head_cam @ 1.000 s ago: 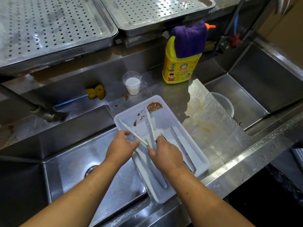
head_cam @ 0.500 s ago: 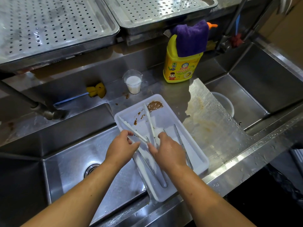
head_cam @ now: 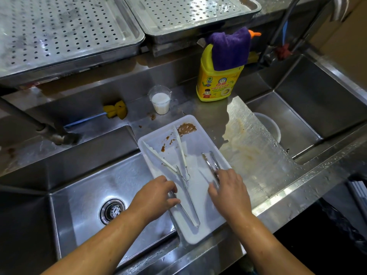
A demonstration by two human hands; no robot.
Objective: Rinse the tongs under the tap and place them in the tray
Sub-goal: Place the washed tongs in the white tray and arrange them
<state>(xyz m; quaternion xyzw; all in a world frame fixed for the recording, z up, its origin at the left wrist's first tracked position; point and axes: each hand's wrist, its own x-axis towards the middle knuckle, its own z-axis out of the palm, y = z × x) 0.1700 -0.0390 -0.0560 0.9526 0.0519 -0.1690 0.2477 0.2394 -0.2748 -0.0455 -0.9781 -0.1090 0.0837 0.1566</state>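
Head view.
- White plastic tray (head_cam: 200, 233) sits half on the wet steel counter (head_cam: 258, 155), with its near left corner hanging over the left sink (head_cam: 83, 195). There is a brown smear (head_cam: 185, 129) at its far end.
- White-tipped tongs (head_cam: 162, 157) lie inside the tray, spread in a V. The tips point to the far end and the metal arms meet near the near end.
- Steel tongs (head_cam: 209, 160) lie in the tray along its right wall.
- Left hand (head_cam: 156, 195) is at the tray's left edge. Fingers are curled and the thumb is out, pinching the left metal arm of the white-tipped tongs.
- Right hand (head_cam: 231, 192) is over the near end of the steel tongs. Fingers bend down onto them and the thumb is spread left. I cannot tell whether it has a grip.
- At the back of the counter stand a yellow detergent bottle (head_cam: 218, 86) with a purple cloth (head_cam: 230, 48) draped on it and a small cup (head_cam: 160, 100) of white liquid.
- A tap (head_cam: 286, 22) stands at the far right.
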